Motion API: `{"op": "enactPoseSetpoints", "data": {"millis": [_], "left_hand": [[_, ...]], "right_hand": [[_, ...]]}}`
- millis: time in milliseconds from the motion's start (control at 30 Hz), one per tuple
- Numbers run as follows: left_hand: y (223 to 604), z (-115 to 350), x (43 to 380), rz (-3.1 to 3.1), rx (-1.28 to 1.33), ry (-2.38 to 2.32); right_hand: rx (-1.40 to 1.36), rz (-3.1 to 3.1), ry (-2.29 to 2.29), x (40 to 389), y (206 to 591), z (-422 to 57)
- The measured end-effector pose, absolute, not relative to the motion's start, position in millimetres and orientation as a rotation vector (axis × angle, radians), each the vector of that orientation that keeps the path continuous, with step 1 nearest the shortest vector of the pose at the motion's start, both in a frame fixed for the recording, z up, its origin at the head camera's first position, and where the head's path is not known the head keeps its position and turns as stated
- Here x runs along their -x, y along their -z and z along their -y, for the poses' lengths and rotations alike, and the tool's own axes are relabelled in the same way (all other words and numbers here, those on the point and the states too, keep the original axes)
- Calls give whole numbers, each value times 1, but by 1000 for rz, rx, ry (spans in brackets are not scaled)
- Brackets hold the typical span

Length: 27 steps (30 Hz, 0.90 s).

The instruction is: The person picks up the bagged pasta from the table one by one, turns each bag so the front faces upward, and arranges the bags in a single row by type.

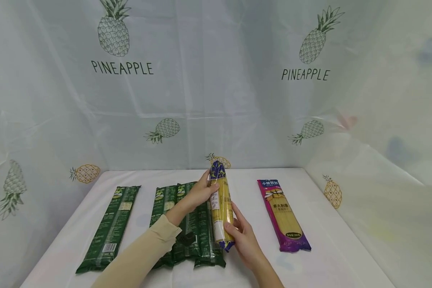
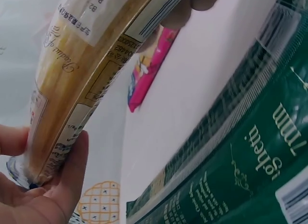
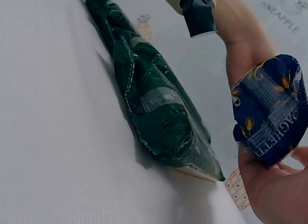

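Observation:
Both hands hold a clear pack of yellow spaghetti (image 1: 223,204) with dark blue ends, raised above the table. My left hand (image 1: 200,192) grips its far end; in the left wrist view, thumb and fingers close around that narrow end. My right hand (image 1: 244,240) grips the near end from the right side. In the right wrist view, the blue end of the spaghetti pack (image 3: 272,108) reads SPAGHETTI. Beneath the left forearm lie several green spaghetti packs (image 1: 205,228) side by side, partly covered by the arm and the yellow pack.
Apart at the left lies another green pack (image 1: 111,228). At the right lies a purple and pink pasta pack (image 1: 284,216). The white-covered table (image 1: 331,240) meets a pineapple-print curtain (image 1: 230,80) at the back and sides.

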<state>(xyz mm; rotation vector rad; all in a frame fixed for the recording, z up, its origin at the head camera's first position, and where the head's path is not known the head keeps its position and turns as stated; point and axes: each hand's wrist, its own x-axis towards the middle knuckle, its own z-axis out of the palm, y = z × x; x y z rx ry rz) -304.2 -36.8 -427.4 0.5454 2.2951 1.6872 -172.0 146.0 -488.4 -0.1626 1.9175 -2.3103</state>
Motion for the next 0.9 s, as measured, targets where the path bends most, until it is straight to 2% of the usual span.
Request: {"op": "enactPoseSetpoints", "data": {"millis": [433,900], "left_hand": [[426,31,299,-2754,-671,-1355],[435,33,303,-2666,-691,-1455]], "right_hand": [[173,-2243,2232,170,488,-140],[186,-2361,2167,170,490,-138]]}}
